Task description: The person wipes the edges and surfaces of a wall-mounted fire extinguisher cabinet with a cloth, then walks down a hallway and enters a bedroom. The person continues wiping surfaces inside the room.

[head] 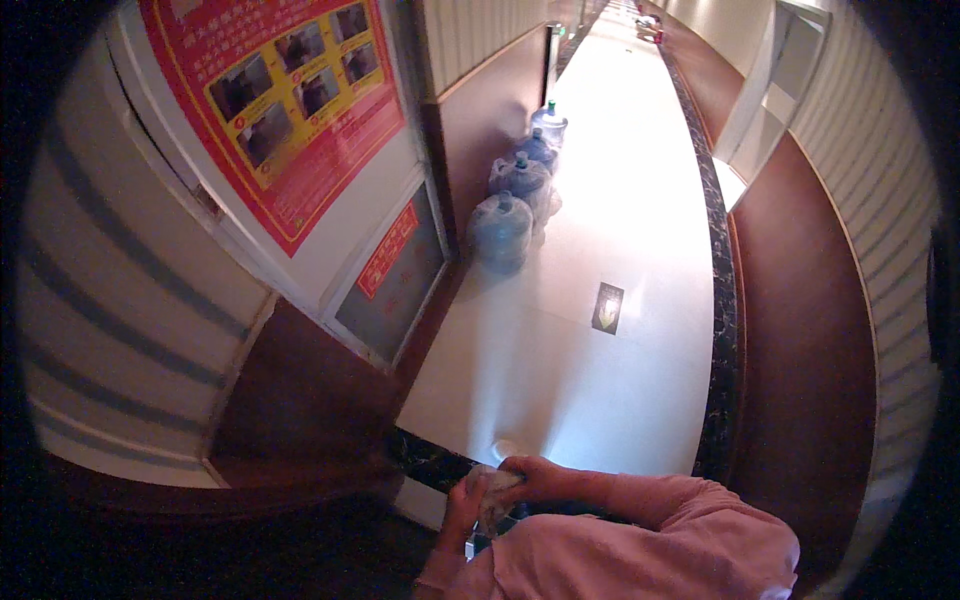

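Low in the view, my left hand [463, 504] and my right hand [536, 480] meet in front of my body. Between them they hold a crumpled, pale, thin item [492, 491], perhaps a cloth or plastic bag; its exact kind cannot be told. The right hand's fingers curl over its upper side, and the left hand grips it from the left. Pink sleeves cover both arms. Something dark, partly hidden, lies below the hands.
Several large plastic water bottles [502, 229] stand in a row along the corridor's left wall. A floor sign [607, 308] with an arrow lies ahead. Left is a hydrant cabinet door with a red poster [330, 150]; right, an open doorway [772, 97]. A person [649, 28] is far off.
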Demonstrator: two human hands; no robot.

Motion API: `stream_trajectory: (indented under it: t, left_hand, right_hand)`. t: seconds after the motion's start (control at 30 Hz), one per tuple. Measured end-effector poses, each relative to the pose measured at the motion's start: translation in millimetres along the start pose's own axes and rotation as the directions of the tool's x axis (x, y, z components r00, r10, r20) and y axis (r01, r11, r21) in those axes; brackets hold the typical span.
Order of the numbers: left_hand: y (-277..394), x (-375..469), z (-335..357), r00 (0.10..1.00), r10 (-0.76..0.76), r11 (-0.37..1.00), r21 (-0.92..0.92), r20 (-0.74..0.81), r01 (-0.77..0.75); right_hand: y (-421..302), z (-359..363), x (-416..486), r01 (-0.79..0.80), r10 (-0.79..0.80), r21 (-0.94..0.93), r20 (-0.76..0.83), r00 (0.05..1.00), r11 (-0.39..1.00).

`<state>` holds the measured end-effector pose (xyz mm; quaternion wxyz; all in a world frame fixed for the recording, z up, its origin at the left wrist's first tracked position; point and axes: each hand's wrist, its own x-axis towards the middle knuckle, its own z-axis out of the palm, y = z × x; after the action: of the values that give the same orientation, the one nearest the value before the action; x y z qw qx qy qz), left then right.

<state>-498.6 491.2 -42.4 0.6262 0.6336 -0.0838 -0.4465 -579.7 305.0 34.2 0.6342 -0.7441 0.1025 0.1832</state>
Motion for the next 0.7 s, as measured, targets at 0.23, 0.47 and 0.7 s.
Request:
stream_trajectory:
  t: [0.23, 0.47, 0.7]
  left_hand:
    - [72.5, -14.0, 46.4, 0.997, -0.027, 0.997, 0.078, 0.069, 0.021]
    - [134.8, 25.3, 118.1, 0.933, 0.083, 0.972, 0.179, 0.350, -0.154]
    - [166.2, 86.6, 213.7, 0.930, -0.054, 0.965, 0.259, 0.363, -0.045]
  right_hand:
    - [-18.2, -27.4, -42.6, 0.166, -0.180, -0.099, -0.161, 0.970, 0.981]
    - [-17.0, -115.6, -42.1, 0.054, -0.224, -0.335, -0.494, 0.840, 0.941]
    - [-20.2, -208.8, -94.3, 0.091, 0.099, 0.306, -0.553, 0.827, 0.948]
